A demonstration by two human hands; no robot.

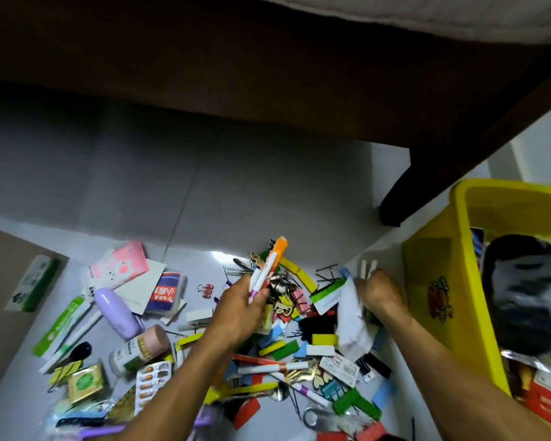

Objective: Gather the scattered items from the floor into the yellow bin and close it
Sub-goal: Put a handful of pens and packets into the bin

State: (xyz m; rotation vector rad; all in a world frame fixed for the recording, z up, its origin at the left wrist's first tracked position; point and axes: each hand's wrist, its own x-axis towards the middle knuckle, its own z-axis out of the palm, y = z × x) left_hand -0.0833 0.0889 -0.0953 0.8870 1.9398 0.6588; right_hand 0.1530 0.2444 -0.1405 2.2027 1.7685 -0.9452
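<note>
Glossy pale floor tiles carry a dense litter of small things, and every place below is given from the yellow bin, a smooth plastic tub with a rolled rim standing open at the right edge of view. Inside it lie a crinkled dark foil bag and red cartons.

Just left of the bin, the right hand curls down onto soft white paper or cloth; motion blur hides exactly what the fingers grip. Farther left, over the heap of flat wooden blocks in yellow, green, blue and red, the left hand is raised and clenches two slim markers, one with a rounded orange cap.

Well left of the bin lie a rounded lilac case, a pink-capped bottle, a foil pill blister, a pink pouch and a green-and-white carton. Beyond the bin rises a dark wooden bed frame.
</note>
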